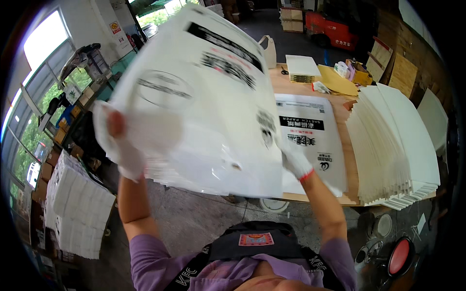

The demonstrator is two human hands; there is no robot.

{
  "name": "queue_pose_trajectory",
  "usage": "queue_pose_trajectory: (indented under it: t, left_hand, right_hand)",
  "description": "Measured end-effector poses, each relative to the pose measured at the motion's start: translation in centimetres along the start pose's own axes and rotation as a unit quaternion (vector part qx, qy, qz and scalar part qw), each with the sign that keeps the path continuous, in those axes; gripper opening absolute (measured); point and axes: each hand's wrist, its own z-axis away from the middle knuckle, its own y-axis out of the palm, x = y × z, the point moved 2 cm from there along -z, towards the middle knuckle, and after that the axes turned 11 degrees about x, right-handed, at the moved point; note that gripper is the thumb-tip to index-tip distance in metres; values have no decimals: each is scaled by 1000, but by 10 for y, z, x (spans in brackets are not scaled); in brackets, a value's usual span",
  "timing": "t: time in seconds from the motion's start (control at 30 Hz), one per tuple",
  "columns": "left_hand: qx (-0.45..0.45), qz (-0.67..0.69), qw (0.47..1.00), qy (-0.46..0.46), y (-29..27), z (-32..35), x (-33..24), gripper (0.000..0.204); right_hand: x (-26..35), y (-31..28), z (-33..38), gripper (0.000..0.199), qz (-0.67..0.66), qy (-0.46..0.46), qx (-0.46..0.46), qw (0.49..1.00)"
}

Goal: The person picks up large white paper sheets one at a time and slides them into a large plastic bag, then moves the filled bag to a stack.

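Observation:
A large white pack of paper in clear plastic film [194, 111], with black printed bands, hangs tilted in front of me above the table's left part. My left hand [119, 136], in a white glove, grips its left edge; motion blurs the fingers. At the pack's lower right edge is my right hand [295, 162], in a white glove with a red cuff, its fingers mostly hidden behind the pack. Beside it, a similar printed paper pack [310, 131] lies flat on the wooden table [352, 182].
Fanned white sheets [383, 145] cover the table's right end. Farther back lie a small stack of white boards [302, 67], black scissors [284, 71] and a yellow envelope [337, 80]. White stacks [80, 208] stand at left, a red stool [400, 257] at lower right, a red forklift [335, 31] behind.

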Motion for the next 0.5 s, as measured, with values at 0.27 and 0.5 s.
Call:
queue_pose_trajectory:
  t: [0.27,0.5]
  left_hand:
    - [21,-199,966,-163,-242,-90,134,41]
    - [-175,-21,969,-174,-201,95,175,42]
  right_hand:
    - [71,136,-182,38,76,129,119,982]
    - [70,112,-151,63,50,97,134,985]
